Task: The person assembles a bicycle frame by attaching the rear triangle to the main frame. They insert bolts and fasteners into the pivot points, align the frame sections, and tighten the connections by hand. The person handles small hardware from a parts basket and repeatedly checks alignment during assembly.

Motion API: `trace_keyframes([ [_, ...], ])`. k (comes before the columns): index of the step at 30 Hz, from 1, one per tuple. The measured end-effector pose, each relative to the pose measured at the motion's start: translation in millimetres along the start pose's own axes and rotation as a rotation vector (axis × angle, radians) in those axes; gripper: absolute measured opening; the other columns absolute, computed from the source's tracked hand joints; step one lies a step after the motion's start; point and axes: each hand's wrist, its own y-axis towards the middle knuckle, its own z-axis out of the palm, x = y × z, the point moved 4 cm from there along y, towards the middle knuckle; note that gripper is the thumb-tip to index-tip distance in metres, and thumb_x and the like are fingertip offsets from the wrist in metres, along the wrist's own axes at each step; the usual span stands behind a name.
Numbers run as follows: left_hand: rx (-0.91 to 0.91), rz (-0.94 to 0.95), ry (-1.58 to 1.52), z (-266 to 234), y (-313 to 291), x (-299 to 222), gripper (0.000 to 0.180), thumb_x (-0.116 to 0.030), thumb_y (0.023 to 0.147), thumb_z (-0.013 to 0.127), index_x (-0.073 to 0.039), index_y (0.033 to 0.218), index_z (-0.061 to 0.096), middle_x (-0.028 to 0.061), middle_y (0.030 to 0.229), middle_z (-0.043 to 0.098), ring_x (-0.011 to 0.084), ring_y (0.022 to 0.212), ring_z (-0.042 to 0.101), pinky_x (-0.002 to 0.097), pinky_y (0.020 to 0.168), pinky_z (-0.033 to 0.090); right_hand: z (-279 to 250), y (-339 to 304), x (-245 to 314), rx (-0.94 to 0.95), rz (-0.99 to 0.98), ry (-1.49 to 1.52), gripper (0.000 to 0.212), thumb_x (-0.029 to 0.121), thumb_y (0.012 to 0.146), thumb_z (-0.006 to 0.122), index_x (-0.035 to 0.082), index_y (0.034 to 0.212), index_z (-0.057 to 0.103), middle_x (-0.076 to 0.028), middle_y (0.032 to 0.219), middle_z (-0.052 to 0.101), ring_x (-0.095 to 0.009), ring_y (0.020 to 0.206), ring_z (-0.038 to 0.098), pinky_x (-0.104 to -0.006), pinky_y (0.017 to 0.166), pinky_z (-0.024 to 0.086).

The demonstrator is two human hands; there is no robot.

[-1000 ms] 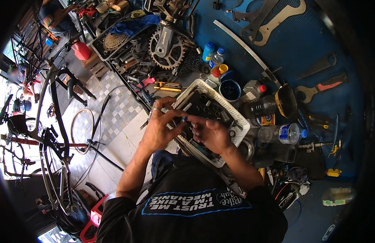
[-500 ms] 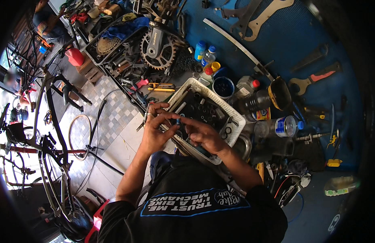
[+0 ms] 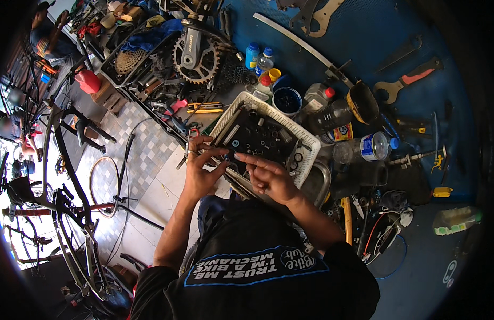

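Observation:
Between thumb and index finger, my left hand (image 3: pixel 199 173) pinches a small, dark bluish round part (image 3: pixel 228 156), too small to name surely. My right hand (image 3: pixel 273 180) is beside it, its index finger stretched out to the part and the other fingers loosely curled; I see nothing held in it. Both hands are over the near left side of a white perforated plastic basket (image 3: pixel 305 169). In the basket is a dark tray (image 3: pixel 268 127) with several small rings, spacers and tubes. A pale blue ring (image 3: pixel 236 143) lies just beyond my left fingertips.
Behind the basket stand a blue-lidded tub (image 3: pixel 286 101) and several bottles, among them a clear bottle (image 3: pixel 367 147). A crankset (image 3: pixel 191 50) lies among parts at the back left. Tools hang on a blue board (image 3: pixel 375 37). A bicycle frame (image 3: pixel 60 154) stands left; a person (image 3: pixel 49 40) is far left.
The view has shifted a little, so the basket sits further left and higher. My left hand still pinches the small part, with my right index finger close against it.

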Motion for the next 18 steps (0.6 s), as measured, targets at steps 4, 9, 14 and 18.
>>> trace_keyframes([
  [4, 0.126, -0.188, -0.377, -0.4, -9.9, 1.8, 0.03, 0.004, 0.086, 0.08, 0.001, 0.116, 0.076, 0.0114, 0.143, 0.049, 0.0183, 0.122, 0.06, 0.0294, 0.091, 0.058, 12.4, 7.9, 6.1, -0.076, -0.576, -1.178, 0.064, 0.015, 0.093, 0.071, 0.018, 0.155, 0.057, -0.007, 0.105, 0.057, -0.018, 0.084, 0.057, -0.0311, 0.071, 0.05],
  [9, 0.051, -0.174, -0.532, -9.9, -17.0, 6.1, 0.034, 0.008, 0.087, 0.077, 0.003, 0.12, 0.074, 0.0112, 0.146, 0.046, 0.0188, 0.126, 0.059, 0.0303, 0.094, 0.058, -0.9, 5.6, -20.4, -0.045, -0.362, -0.866, 0.061, 0.015, 0.094, 0.069, 0.014, 0.154, 0.057, -0.004, 0.099, 0.055, -0.017, 0.08, 0.058, -0.0324, 0.068, 0.052],
  [14, 0.13, 0.023, -0.079, -4.9, -26.0, -2.3, 0.034, 0.004, 0.08, 0.083, -0.003, 0.113, 0.079, 0.0099, 0.144, 0.049, 0.0194, 0.115, 0.059, 0.033, 0.092, 0.054, 6.5, 12.6, -60.2, 0.175, 0.185, 0.715, 0.06, 0.036, 0.103, 0.064, 0.006, 0.154, 0.053, 0.004, 0.095, 0.05, -0.008, 0.065, 0.046, -0.0269, 0.054, 0.041],
  [18, -0.001, 0.137, 0.169, -14.6, -21.9, -8.8, 0.044, 0.0, 0.072, 0.089, -0.013, 0.114, 0.081, 0.0131, 0.141, 0.051, 0.0252, 0.108, 0.057, 0.0391, 0.097, 0.051, 3.9, 4.5, -56.7, 0.124, 0.141, 0.652, 0.071, 0.045, 0.103, 0.061, 0.001, 0.157, 0.047, 0.003, 0.097, 0.049, -0.008, 0.066, 0.042, -0.0261, 0.06, 0.043],
])
